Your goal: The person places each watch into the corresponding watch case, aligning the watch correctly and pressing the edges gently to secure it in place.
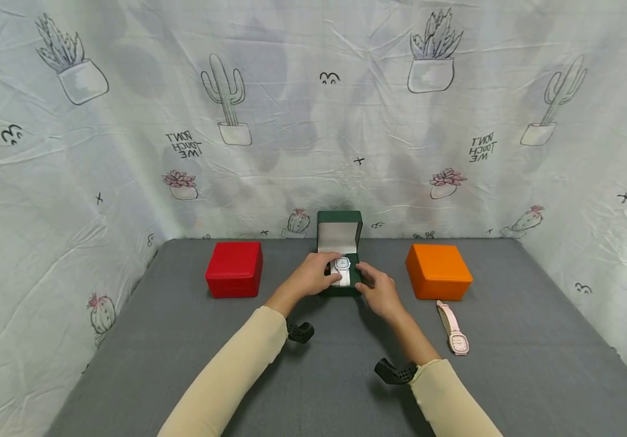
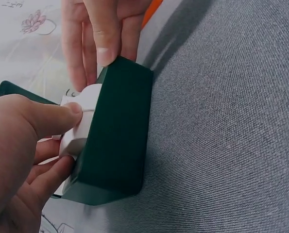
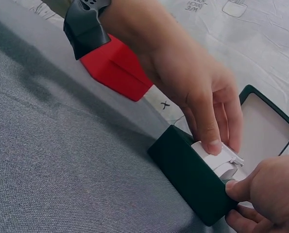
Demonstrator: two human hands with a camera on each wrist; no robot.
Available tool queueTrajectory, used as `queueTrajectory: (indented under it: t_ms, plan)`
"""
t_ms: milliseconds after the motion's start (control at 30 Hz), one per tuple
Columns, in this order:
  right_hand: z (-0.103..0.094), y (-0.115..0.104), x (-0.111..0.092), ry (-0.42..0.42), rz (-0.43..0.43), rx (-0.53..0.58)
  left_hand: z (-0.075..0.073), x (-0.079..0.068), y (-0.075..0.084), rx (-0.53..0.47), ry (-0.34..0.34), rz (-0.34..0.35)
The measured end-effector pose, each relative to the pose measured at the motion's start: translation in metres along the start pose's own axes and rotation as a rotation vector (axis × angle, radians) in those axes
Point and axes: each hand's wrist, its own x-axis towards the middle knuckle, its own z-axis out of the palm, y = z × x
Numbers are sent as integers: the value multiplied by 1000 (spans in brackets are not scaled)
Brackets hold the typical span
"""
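pinching white wristwatch (image 1: 342, 263) on partly covered cushion (image 2: 77, 141) inside green watch box (image 2: 119, 128) with curled left hand (image 1: 313, 273); gripping box's right side between thumb and half-hidden fingers of right hand (image 1: 380, 292).

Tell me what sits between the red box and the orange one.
In the head view: an open green box, a white watch gripped by the left hand, and the right hand.

A white, wrinkly cloth (image 1: 291, 70) hangs behind the gray table (image 1: 182, 364) and along its left and right sides. It has drawings of plants in pots, with 2 tall cactuses (image 1: 224, 91) and 2 bits of backward writing (image 1: 184, 145). Soft light leaves shadows on the table.
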Motion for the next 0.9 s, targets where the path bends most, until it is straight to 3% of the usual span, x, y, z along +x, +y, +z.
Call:
queueTrajectory:
  t_ms: [333,533,700,900]
  plan:
    - [1,1,0,8,2,3,-2,-4,2,33,-9,8]
    - [1,3,0,-3,20,23,-7,-10,6,40,31,40]
    - [0,5,0,-1,21,21,-17,-15,12,123,131,72]
    - [0,4,-1,2,17,31,-31,-16,18,259,336,204]
